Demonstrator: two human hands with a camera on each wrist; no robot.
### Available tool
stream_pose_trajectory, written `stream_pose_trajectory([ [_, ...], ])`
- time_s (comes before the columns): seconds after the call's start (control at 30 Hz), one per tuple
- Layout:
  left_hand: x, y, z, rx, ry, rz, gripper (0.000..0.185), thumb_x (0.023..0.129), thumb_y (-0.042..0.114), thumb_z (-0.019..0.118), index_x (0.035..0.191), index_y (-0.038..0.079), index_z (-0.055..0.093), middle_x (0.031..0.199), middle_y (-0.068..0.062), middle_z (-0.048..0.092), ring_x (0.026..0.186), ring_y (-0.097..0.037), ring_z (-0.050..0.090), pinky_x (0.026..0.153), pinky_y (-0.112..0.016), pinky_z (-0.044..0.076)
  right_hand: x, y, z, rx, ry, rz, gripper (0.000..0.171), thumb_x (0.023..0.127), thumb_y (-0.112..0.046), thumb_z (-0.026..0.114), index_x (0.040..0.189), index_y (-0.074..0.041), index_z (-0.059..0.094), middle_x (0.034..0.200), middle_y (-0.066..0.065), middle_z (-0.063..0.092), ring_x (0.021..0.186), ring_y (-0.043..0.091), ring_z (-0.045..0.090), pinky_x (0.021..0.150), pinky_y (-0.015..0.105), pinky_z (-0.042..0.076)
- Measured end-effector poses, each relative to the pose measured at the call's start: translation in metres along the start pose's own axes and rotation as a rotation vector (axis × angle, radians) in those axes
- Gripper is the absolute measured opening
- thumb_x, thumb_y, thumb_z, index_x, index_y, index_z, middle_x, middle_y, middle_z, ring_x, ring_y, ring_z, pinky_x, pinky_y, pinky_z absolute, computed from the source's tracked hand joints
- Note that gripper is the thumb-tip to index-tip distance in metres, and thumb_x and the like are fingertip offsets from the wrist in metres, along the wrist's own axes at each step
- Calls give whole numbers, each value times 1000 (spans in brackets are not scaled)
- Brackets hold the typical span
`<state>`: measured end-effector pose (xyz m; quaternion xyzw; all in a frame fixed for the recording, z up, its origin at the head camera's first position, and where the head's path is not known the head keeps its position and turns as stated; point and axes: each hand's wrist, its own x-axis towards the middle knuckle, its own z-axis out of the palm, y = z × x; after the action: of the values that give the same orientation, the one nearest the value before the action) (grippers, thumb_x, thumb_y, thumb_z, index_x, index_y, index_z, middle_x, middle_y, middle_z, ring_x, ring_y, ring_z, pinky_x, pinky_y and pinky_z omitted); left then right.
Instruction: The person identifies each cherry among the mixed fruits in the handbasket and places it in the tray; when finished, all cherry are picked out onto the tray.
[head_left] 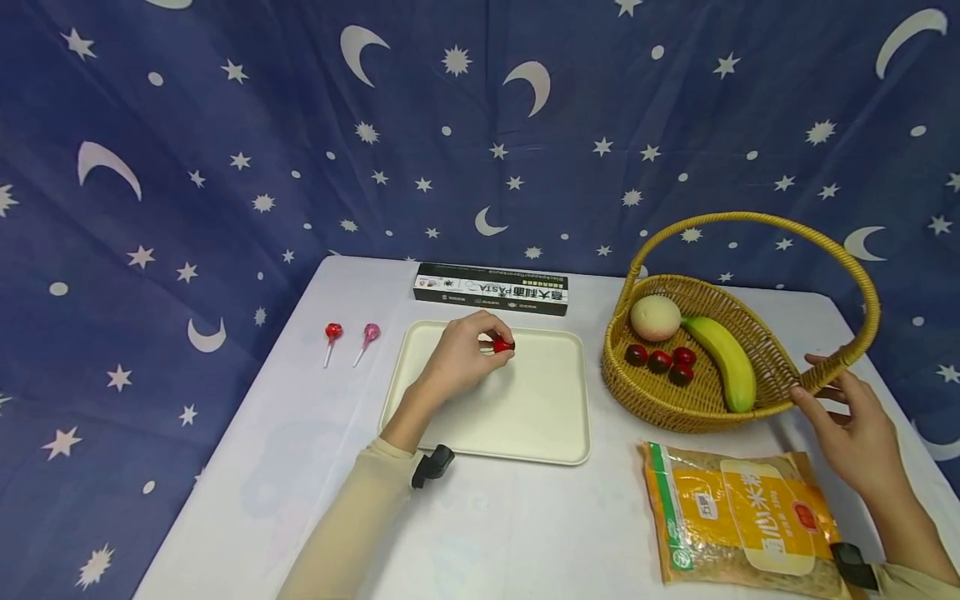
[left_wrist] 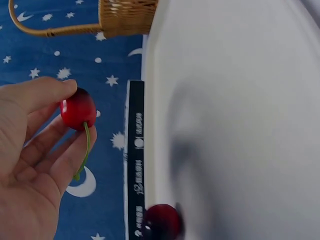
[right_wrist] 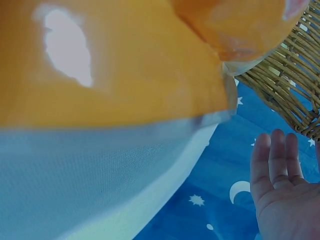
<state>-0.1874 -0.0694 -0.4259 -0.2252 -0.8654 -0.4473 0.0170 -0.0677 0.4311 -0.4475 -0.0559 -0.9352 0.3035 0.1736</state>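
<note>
So my left hand (head_left: 459,357) is pinching a small red cherry with a green stem (left_wrist: 78,109) between thumb and fingertips, right over the cream rectangular plastic tray (head_left: 525,417). My right hand (head_left: 851,421) is open, fingers relaxed and resting on the rim of the woven yellow wicker basket (head_left: 697,408), beside an orange bag of rice (head_left: 742,517).

White table (head_left: 525,533) with tray (head_left: 540,417), basket (head_left: 660,400), pasta box (head_left: 491,289), rice bag (head_left: 742,517), lollipops (head_left: 349,340).
</note>
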Motion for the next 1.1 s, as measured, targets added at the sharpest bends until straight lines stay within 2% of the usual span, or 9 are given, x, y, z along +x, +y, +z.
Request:
stream_pose_trajectory([
  [0.2, -1, -10, 2, -8, -55, -10, 13, 90, 3, 79, 101, 10, 75, 106, -4, 74, 100, -19, 73, 97, -30, 63, 0, 1, 0, -1, -1, 0, 57, 106, -22, 67, 159, -11, 47, 121, -27, 41, 102, -28, 32, 71, -7, 33],
  [0.4, -2, -16, 4, 36, -71, -12, 16, 90, 2, 77, 104, 9, 76, 109, -4, 74, 100, -19, 70, 98, -34, 61, 0, 1, 0, 2, 1, -11, 57, 106, -21, 67, 159, -11, 47, 119, -27, 40, 102, -28, 32, 72, -7, 32],
  [0.6, -3, -22, 6, 81, -92, -21, 20, 90, 2, 76, 109, 7, 76, 112, -6, 74, 102, -23, 67, 97, -38, 58, -1, 1, 0, 4, 3, -12, 58, 106, -21, 67, 159, -12, 47, 118, -27, 41, 102, -27, 32, 72, -7, 31],
  [0.83, -2, -31, 12, 111, -127, -39, 23, 93, -1, 73, 114, 10, 75, 117, -5, 74, 101, -22, 64, 92, -35, 51, -1, 1, 1, 3, 8, -12, 58, 106, -20, 67, 159, -12, 47, 119, -23, 43, 103, -27, 33, 73, -7, 32],
  [1.1, -3, -33, 16, 142, -164, -77, 31, 93, -7, 67, 116, 13, 74, 122, -4, 73, 102, -21, 63, 96, -39, 52, -1, 1, 1, 10, 8, -16, 58, 106, -19, 67, 159, -11, 47, 119, -28, 40, 103, -27, 33, 74, -7, 33],
])
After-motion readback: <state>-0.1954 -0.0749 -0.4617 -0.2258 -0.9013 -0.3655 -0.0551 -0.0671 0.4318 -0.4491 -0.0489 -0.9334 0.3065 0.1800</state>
